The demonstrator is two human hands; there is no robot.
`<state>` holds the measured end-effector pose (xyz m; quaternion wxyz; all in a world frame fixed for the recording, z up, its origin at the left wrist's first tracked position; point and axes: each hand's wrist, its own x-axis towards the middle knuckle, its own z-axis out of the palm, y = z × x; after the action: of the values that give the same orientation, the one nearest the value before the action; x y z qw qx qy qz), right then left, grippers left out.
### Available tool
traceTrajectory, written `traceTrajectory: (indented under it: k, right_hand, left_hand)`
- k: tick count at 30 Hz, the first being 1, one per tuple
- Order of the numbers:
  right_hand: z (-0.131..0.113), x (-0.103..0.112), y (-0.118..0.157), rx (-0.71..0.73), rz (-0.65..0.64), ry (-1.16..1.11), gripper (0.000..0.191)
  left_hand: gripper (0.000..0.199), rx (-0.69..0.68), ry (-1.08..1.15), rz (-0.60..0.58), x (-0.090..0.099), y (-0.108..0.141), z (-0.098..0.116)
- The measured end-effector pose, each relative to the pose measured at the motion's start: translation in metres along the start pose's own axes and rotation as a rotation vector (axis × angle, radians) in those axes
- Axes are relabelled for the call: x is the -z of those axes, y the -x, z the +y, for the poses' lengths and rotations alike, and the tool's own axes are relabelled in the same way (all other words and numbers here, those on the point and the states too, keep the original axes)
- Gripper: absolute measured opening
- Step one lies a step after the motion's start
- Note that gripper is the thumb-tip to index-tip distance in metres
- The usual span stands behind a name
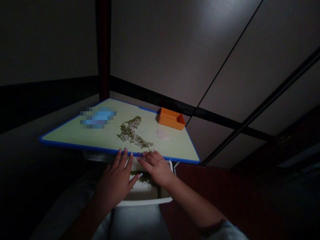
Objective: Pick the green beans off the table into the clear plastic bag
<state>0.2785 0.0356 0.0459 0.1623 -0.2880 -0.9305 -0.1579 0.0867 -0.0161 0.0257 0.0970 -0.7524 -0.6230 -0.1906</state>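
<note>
Dried green herbs [144,177] — white tray [145,202]

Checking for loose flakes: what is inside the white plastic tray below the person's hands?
The white plastic tray holds dried green flakes. The left hand, right hand and the blue-rimmed cutting board cover its far part, so what lies there cannot be seen.

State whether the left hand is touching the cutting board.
Touching: the head view shows the left hand with its fingertips lying over the blue rim of the cutting board.
</note>
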Motion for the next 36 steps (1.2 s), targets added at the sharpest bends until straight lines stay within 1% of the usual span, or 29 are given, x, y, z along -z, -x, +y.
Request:
traceTrajectory:
  k: [4,9,14,18,23,25,28,31,33,36]
  right_hand:
    - [0.002,0.001,0.001,-0.057,-0.013,0.01,0.04]
    - [0.003,0.002,0.003,-0.058,-0.014,0.045,0.039]
    - [0.001,-0.002,0.003,-0.1,0.006,0.052,0.038]
    - [0.002,-0.002,0.005,-0.151,0.018,0.014,0.041]
    - [0.003,0.003,0.011,-0.265,0.096,-0.002,0.045]
    - [0.002,0.004,0.012,-0.248,0.1,-0.008,0.044]
    - [0.002,0.005,0.01,-0.145,0.042,-0.033,0.043]
    - [0.002,0.005,0.006,-0.082,-0.001,-0.051,0.041]
    - [0.002,0.003,0.004,-0.073,-0.011,-0.053,0.04]
    - [0.002,0.001,0.002,-0.12,-0.021,-0.047,0.041]
  left_hand:
    - [0.063,0.012,0.02,-0.011,0.003,-0.001,0.001]
    - [0.066,-0.004,0.002,-0.011,0.0,-0.001,0.0]
    - [0.067,-0.034,-0.004,0.027,-0.007,0.0,-0.004]
    - [0.069,-0.037,-0.006,0.051,-0.009,0.0,-0.005]
    - [0.068,-0.036,-0.005,0.049,-0.005,-0.001,-0.004]
    - [0.067,-0.035,0.007,0.042,-0.002,-0.001,-0.003]
    - [0.069,-0.031,0.013,0.019,0.003,-0.001,-0.001]
    - [0.068,-0.027,-0.003,-0.003,0.006,-0.001,0.0]
    - [0.068,-0.036,-0.016,-0.002,0.005,-0.001,-0.001]
    - [0.069,-0.049,-0.028,0.013,0.001,-0.001,-0.004]
